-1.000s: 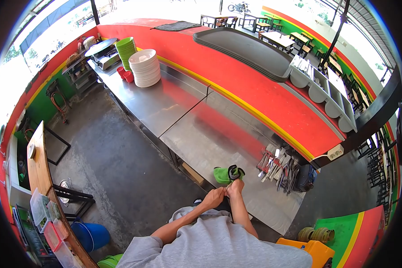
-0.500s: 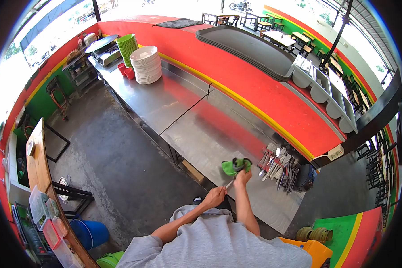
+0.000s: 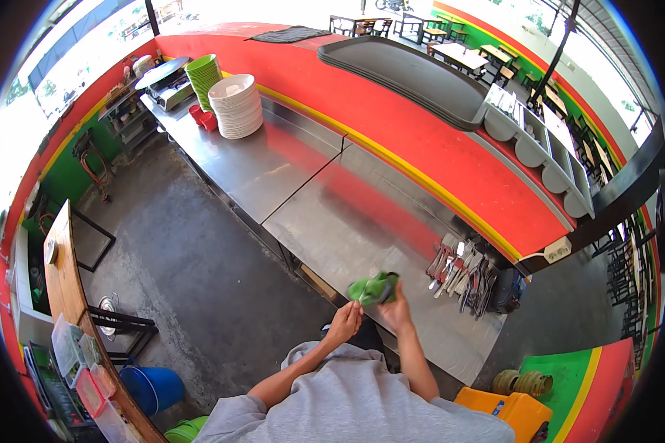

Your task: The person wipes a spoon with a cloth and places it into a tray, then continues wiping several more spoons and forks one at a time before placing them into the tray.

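While bunched, cloth (image 3: pixel 373 289) above right hand (image 3: pixel 397 310) (touching).

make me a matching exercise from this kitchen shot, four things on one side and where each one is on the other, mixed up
Things:
1. green cloth
2. white plates
3. cutlery pile
4. blue bucket

Places:
A. on the floor at lower left
B. stacked at the far end of the steel counter
C. in the right hand
D. on the counter under the red ledge, right of the hands

Pairs: 1-C, 2-B, 3-D, 4-A
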The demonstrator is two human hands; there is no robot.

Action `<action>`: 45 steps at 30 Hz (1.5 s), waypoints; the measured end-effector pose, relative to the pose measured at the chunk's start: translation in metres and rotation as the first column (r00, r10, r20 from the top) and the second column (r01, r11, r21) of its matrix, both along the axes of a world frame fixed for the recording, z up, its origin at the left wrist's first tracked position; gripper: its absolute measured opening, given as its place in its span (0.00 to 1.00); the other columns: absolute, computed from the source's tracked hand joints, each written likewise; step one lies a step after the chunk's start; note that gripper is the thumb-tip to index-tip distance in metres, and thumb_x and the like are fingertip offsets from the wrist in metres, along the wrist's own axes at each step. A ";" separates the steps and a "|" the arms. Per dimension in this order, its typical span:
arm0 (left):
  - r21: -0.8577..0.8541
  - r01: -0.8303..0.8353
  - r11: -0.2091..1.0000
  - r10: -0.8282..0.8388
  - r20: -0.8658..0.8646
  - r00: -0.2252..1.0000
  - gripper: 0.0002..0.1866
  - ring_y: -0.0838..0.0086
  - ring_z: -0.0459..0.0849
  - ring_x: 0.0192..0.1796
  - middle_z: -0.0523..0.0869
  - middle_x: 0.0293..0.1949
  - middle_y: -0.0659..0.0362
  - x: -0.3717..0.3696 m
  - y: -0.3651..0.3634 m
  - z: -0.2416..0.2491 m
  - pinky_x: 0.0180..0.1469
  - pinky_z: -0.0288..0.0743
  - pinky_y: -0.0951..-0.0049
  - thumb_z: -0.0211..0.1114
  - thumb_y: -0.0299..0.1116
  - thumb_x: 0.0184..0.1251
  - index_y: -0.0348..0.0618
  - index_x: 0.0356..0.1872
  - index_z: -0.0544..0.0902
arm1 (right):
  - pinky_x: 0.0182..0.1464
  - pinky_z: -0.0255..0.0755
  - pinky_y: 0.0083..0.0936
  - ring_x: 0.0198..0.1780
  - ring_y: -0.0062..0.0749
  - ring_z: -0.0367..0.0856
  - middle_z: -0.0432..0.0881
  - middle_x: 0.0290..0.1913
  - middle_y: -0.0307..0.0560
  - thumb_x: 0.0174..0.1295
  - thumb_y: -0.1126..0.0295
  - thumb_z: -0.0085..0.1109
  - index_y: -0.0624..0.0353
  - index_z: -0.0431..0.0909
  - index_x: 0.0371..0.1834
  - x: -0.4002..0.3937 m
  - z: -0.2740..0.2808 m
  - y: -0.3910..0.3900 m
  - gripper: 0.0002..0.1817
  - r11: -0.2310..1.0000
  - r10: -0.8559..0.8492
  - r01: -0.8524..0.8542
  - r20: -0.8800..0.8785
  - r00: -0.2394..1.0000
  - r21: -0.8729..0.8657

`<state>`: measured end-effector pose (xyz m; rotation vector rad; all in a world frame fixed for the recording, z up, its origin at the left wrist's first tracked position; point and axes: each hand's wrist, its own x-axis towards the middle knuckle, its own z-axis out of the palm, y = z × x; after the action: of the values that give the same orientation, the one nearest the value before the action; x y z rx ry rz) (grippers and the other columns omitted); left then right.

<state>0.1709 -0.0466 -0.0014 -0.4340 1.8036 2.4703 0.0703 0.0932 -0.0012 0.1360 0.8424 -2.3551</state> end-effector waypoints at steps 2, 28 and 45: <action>-0.020 -0.032 0.999 0.033 0.033 0.999 0.14 0.83 0.64 0.12 0.69 0.13 0.66 -0.002 0.003 0.001 0.14 0.55 0.79 0.45 0.38 0.76 0.43 0.32 0.73 | 0.58 0.70 0.34 0.54 0.32 0.77 0.79 0.52 0.43 0.68 0.52 0.50 0.58 0.71 0.56 0.020 -0.001 -0.010 0.23 0.990 0.143 -0.142 -0.066 0.988 0.026; -0.742 0.060 0.667 -0.253 -0.150 0.956 0.17 0.48 0.79 0.22 0.78 0.17 0.45 -0.038 0.060 0.022 0.24 0.70 0.53 0.47 0.39 0.74 0.42 0.28 0.76 | 0.31 0.75 0.40 0.36 0.43 0.80 0.81 0.40 0.52 0.69 0.67 0.37 0.59 0.76 0.43 -0.016 -0.032 0.040 0.15 0.966 -0.257 0.255 0.276 0.926 0.043; -0.725 0.129 0.676 -0.317 -0.128 0.940 0.15 0.50 0.79 0.22 0.79 0.18 0.48 -0.061 0.089 0.043 0.25 0.71 0.54 0.47 0.36 0.73 0.41 0.28 0.76 | 0.46 0.79 0.32 0.40 0.34 0.81 0.81 0.42 0.46 0.65 0.73 0.48 0.61 0.76 0.42 -0.057 -0.027 0.053 0.08 0.693 -0.719 0.670 0.199 0.665 0.264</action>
<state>0.1099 0.0425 0.0420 0.1025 2.6953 1.6235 0.0131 0.1457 -0.0277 1.0311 0.9528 -2.8442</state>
